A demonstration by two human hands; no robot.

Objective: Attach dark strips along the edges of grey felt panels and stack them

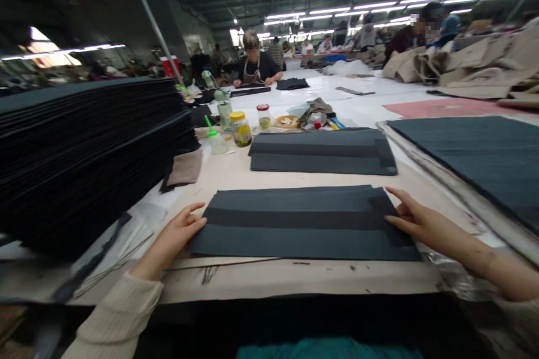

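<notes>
A dark blue-grey fabric panel (pixel 290 240) with a darker strip along its length lies flat on the table before me. At its left edge is my left hand (pixel 181 230), thumb and fingers apart, the tips touching the edge. My right hand (pixel 415 217) rests at the opposite edge; its thumb and forefinger are spread against the cloth. Neither hand is closed on the panel. Just beyond lies a second stack of similar dark panels (pixel 320 165), also with a darker strip across it.
A tall stack of dark fabric (pixel 96 140) rises on the left, a wide dark pile (pixel 475 151) on the right. Behind stand a yellow-lidded jar (pixel 241 130), a red-lidded jar (pixel 264 118) and a squeeze bottle (pixel 217 142). A co-worker (pixel 255 64) sits across the table.
</notes>
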